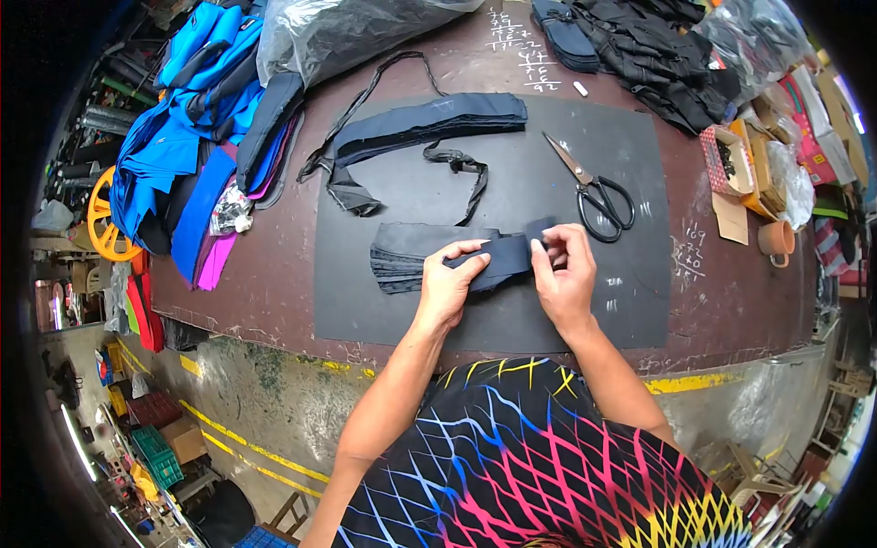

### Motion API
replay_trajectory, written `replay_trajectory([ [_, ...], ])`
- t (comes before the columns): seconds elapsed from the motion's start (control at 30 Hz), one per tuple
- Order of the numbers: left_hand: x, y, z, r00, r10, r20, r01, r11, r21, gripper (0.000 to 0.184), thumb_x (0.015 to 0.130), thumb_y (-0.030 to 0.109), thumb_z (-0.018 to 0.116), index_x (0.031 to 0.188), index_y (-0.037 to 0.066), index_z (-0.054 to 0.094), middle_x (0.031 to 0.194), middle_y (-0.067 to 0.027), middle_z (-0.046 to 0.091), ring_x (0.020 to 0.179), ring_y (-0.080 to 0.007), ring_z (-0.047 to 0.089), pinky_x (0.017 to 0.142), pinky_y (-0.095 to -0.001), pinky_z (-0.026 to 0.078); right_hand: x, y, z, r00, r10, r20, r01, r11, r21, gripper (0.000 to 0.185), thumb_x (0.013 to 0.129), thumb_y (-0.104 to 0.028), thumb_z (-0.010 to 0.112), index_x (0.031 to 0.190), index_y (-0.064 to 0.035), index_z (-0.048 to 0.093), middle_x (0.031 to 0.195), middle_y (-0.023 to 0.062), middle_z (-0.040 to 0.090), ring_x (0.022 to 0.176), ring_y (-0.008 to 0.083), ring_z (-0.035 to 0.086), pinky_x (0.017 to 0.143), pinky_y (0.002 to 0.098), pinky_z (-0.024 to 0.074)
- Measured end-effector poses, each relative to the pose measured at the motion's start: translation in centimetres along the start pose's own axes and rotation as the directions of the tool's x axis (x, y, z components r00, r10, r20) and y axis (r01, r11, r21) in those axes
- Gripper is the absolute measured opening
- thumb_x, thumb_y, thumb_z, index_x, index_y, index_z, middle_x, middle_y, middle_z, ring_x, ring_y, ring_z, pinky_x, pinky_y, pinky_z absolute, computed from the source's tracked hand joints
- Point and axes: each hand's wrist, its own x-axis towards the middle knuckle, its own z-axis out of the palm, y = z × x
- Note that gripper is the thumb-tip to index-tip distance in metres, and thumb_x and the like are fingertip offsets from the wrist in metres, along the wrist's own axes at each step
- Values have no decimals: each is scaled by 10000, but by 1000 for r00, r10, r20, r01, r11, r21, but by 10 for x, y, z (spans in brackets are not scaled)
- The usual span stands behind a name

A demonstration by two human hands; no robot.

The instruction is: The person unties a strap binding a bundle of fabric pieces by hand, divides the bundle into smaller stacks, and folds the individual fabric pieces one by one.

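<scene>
My left hand [448, 285] is closed on a dark navy fabric strip [502, 261], thumb on top. At the strip's right end, my right hand [566, 272] pinches the same cloth between thumb and fingers, where a small part stands up and looks blurred. Under and left of my left hand lies a fanned stack of dark fabric pieces [395, 260]. Farther back is a longer pile of navy fabric strips [438, 126], with a crumpled black cloth tie [352, 194] around and in front of it. Black-handled scissors [596, 194] lie partly spread beyond my right hand.
A black mat [621, 310] covers the middle of the brown table [731, 310]. Blue fabric [183, 119] is heaped at left, a grey plastic bag [347, 36] at the back. Black cloth [649, 64], a small box [728, 161] and an orange-brown cup [776, 241] sit at right.
</scene>
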Motion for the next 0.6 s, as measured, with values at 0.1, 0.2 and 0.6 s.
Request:
replay_trajectory([
  [0.1, 0, 2, -1, 999, -37, -8, 36, 998, -42, 243, 889, 2, 780, 1129, -31, 754, 1006, -79, 737, 883, -126, 676, 799, -264, 563, 0, -3, 1, 965, -232, 121, 238, 971, -37, 97, 890, -36, 791, 917, 2, 705, 865, 83, 654, 738, 147, 579, 626, 284, 462],
  [0.2, 1, 1, 0, 999, -39, -9, 38, 998, -51, 251, 888, 2, 785, 1135, -27, 755, 1016, -79, 734, 886, -127, 676, 800, -264, 565, -4, 5, 3, 920, -315, 231, 336, 940, -54, 102, 887, -39, 794, 912, 3, 704, 865, 83, 652, 737, 159, 584, 629, 294, 467],
  [0.6, -9, 13, 0, 993, -37, 114, 42, 998, -41, 302, 898, 14, 788, 1191, -25, 730, 1069, -78, 719, 932, -133, 673, 853, -276, 570, 3, 12, -6, 954, 45, 295, -54, 998, 21, 143, 852, -32, 810, 924, 21, 698, 881, 86, 663, 787, 234, 639, 649, 337, 496],
])
